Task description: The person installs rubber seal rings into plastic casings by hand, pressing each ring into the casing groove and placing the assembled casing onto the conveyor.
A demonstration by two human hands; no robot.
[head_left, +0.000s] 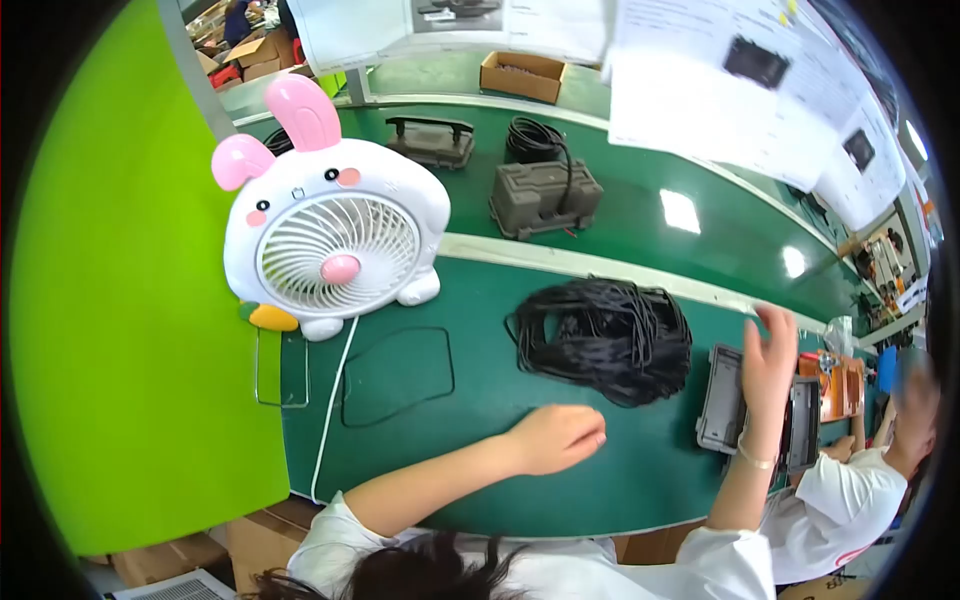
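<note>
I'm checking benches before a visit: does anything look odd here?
The rabbit-faced fan, at the left of the green bench, looks odd: a playful shape among black cable and grey cases. No spill shows.

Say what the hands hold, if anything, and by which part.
The right hand is open near the grey case, holding nothing visible. The left hand is curled, palm hidden, so whether it holds something cannot be told.
</note>
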